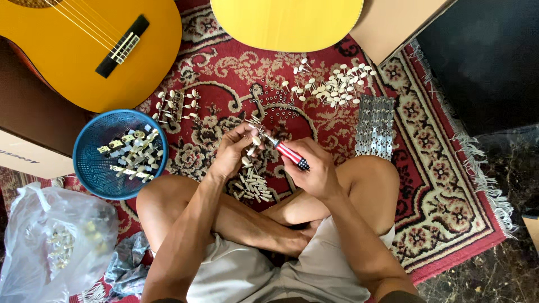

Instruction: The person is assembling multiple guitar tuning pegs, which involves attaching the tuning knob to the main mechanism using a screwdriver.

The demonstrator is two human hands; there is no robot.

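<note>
Small tuning peg (pixel 255 140) pinched in left hand (pixel 231 152) fingertips, just right of blue basket (pixel 90 163). Right hand (pixel 314 168) fist-closed on striped screwdriver (pixel 289 151), tip at the peg. Loose pegs (pixel 254 186) lie right of basket, below both hands. Guitar (pixel 84 50) above basket.

Bright even daylight, soft shadows, sharp focus; slight wide-angle bend at edges; dim right side.
</note>
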